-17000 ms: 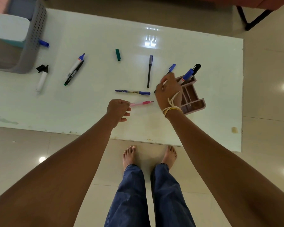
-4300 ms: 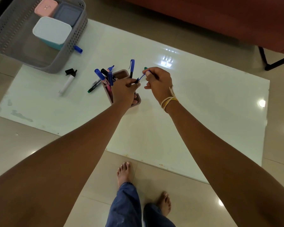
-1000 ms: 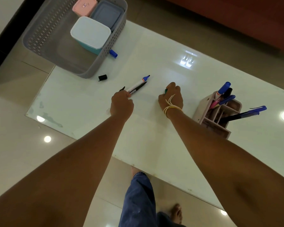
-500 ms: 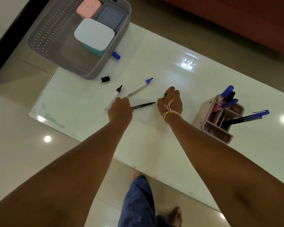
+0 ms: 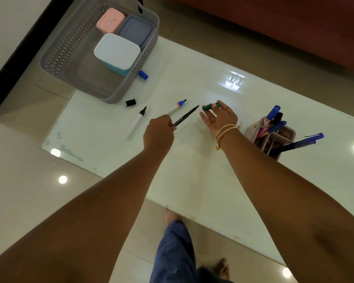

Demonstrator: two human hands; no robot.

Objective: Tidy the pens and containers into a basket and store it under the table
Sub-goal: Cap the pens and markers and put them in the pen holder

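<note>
My left hand (image 5: 159, 133) grips a thin black pen (image 5: 186, 115) by its rear end, tip raised toward the right. My right hand (image 5: 220, 119) pinches a green pen cap (image 5: 211, 106) between thumb and fingertips, palm turned up, just right of the pen's tip. On the white table (image 5: 192, 160) lie a white marker with a black tip (image 5: 137, 121), a white marker with a blue tip (image 5: 175, 107), a black cap (image 5: 130, 102) and a blue cap (image 5: 143, 74). A pink pen holder (image 5: 271, 135) with several pens stands at the right.
A grey perforated basket (image 5: 74, 58) sits on the table's far left corner, holding a pink box (image 5: 110, 20), a grey-blue box (image 5: 135, 31) and a white-lidded teal box (image 5: 117, 51). A reddish sofa (image 5: 294, 27) stands beyond the table. My feet are by the near edge.
My left hand has lifted the black pen off the table. My right hand has risen and turned palm up with the green cap between its fingertips.
</note>
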